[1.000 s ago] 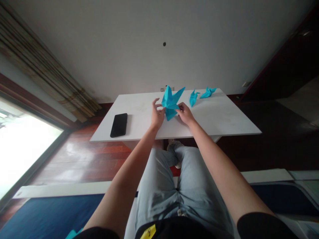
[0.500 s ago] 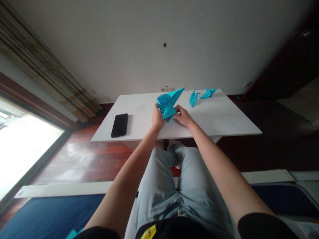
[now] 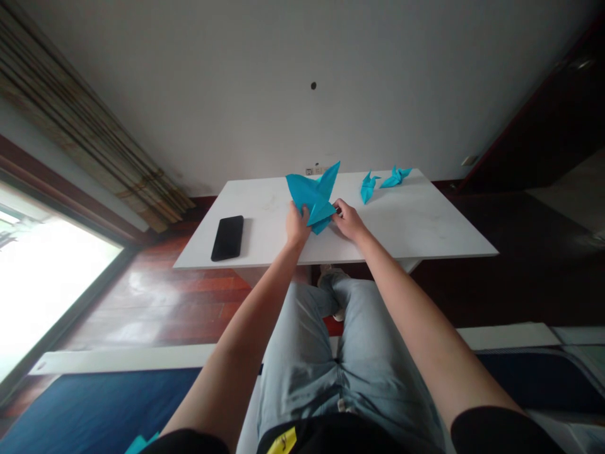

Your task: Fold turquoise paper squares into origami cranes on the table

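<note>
Paper [image 3: 314, 197], blue and folded, sits over the bench [image 3: 416, 224]. We find fingers of the left hand [image 3: 297, 225] gripping its left side, those of the right hand [image 3: 348, 221] pinching its right corner. We cannot read the dark mark on the shirt's yellow patch [image 3: 287, 437].

Between the hands [image 3: 348, 222], the bright blue, wing-shaped folded paper [image 3: 316, 203] looks matt and crisply creased; two smaller blue folded-paper birds [image 3: 368, 188] beyond the right one share that finish. Under the hands, the white rectangular surface [image 3: 406, 217] looks smooth; left of them, the black rectangular phone [image 3: 227, 238] is smooth too, and the reddish-brown wooden floor [image 3: 189, 302] looks glossy
</note>
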{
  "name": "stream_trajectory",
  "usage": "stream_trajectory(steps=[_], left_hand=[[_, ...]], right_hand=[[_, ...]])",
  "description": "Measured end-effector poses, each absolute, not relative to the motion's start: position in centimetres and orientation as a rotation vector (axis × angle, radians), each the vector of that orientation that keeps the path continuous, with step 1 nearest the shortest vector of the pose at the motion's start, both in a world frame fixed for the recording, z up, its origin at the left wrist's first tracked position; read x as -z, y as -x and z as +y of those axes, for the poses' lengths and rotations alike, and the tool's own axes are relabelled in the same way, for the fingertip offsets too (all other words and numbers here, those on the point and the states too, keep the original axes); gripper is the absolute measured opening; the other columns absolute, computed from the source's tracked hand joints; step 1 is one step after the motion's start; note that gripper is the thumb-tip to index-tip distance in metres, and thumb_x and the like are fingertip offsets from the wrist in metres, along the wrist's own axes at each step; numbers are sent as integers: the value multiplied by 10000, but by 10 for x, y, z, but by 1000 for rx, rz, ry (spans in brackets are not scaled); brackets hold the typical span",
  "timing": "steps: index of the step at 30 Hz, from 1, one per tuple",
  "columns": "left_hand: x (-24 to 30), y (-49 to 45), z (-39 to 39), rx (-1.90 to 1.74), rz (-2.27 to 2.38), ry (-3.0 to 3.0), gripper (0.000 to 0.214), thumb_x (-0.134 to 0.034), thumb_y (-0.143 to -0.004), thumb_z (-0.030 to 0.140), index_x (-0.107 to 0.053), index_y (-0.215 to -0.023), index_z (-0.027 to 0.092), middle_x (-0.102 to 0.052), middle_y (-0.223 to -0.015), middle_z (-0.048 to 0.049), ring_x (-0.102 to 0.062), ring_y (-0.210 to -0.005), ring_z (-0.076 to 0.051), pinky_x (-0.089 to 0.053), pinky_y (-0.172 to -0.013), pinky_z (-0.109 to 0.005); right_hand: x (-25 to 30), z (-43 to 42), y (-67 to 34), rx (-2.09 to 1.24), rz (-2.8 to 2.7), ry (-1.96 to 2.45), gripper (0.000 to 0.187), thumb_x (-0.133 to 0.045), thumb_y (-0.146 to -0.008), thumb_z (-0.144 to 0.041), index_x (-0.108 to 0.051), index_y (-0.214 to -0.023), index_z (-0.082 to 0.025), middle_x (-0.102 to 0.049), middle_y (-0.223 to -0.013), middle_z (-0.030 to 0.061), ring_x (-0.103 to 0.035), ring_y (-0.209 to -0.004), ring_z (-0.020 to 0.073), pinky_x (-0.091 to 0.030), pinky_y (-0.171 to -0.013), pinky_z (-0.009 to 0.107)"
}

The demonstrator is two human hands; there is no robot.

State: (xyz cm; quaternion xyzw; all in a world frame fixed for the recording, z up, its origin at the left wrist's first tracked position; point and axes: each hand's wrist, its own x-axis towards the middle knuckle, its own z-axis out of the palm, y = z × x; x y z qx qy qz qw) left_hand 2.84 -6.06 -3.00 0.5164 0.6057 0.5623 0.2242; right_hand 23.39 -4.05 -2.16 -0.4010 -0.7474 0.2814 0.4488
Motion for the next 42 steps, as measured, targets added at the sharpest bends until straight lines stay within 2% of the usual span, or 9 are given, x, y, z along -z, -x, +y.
stream_trajectory(steps=[4, 9, 16, 22, 25, 29, 36, 40, 42], left_hand=[[28, -24, -55, -1600, 1632, -1408, 262, -642, -1106, 306, -581, -859, 246, -652, -823, -35, -685, -855, -248, -577, -875, -397], [27, -25, -56, -1626, 1393, -1427, 409, -713, -1079, 532, -631, -813, 232, -662, -773, -33, -656, -770, -231, -563, -778, -370], [33, -24, -53, -1716, 1245, -1353, 580, -748, -954, 806, -684, -897, 232, -769, -902, -80, -740, -931, -279, -593, -793, -365], [32, -18, -46, -1753, 1317, -1132, 678, -637, -946, 925, -538, -860, 260, -612, -797, -28, -648, -804, -214, -561, -745, -338], [18, -6, -55, -1846, 1440, -1115, 555, -632, -1013, 805, -563, -976, 255, -630, -903, -45, -666, -911, -225, -587, -851, -356], [-13, 1, -93, -2065, 1961, -1318, 375, -720, -1041, 392, -594, -1368, 258, -668, -1319, -137, -627, -1294, -309, -470, -1243, -532], [-37, -31, -136, -824, 1883, -2397, 340, -612, -1110, 302, -733, -1428, 299, -728, -1481, -163, -602, -1464, -428, -338, -1342, -674], [-17, -24, -113, -369, 1818, -2365, 650, -635, -1109, 513, -618, -1647, 147, -578, -1718, -267, -524, -1605, -484, -442, -1318, -637], [-7, -11, -102, -328, 1806, -2322, 806, -607, -1111, 639, -510, -1762, 172, -455, -1853, -231, -403, -1736, -451, -334, -1421, -623]], right_hand=[[24, -35, -236, -667, -1715, 1111, 357, -688, -951, -620, -535, -956, -298, -738, -972, 55, -661, -857, 259, -563, -836, 433], [23, -33, -241, -575, -1528, 1105, 468, -770, -924, -675, -610, -1145, -295, -751, -1106, 80, -674, -951, 266, -592, -866, 426], [30, -24, -251, -553, -1417, 1217, 690, -514, -947, -1000, -493, -851, -317, -583, -789, 31, -588, -835, 281, -543, -874, 463], [31, -22, -253, -564, -1484, 1230, 762, -413, -923, -1074, -409, -806, -322, -535, -784, 22, -562, -811, 267, -515, -840, 447], [30, -25, -251, -566, -1517, 1263, 770, -407, -908, -1083, -407, -795, -321, -548, -767, 28, -567, -804, 272, -509, -830, 449], [28, -30, -246, -591, -1604, 1241, 707, -470, -944, -1004, -426, -774, -319, -557, -717, 23, -550, -759, 262, -474, -759, 417], [26, -35, -243, -566, -1872, 1252, 505, -695, -956, -703, -520, -724, -290, -605, -689, 9, -581, -723, 243, -469, -753, 393], [30, -32, -240, -439, -1916, 1315, 333, -829, -890, -512, -592, -837, -283, -740, -874, 54, -660, -846, 287, -531, -870, 438], [31, -34, -237, -329, -1899, 1381, 294, -881, -847, -401, -670, -999, -266, -793, -1035, 108, -707, -976, 344, -557, -953, 495]])
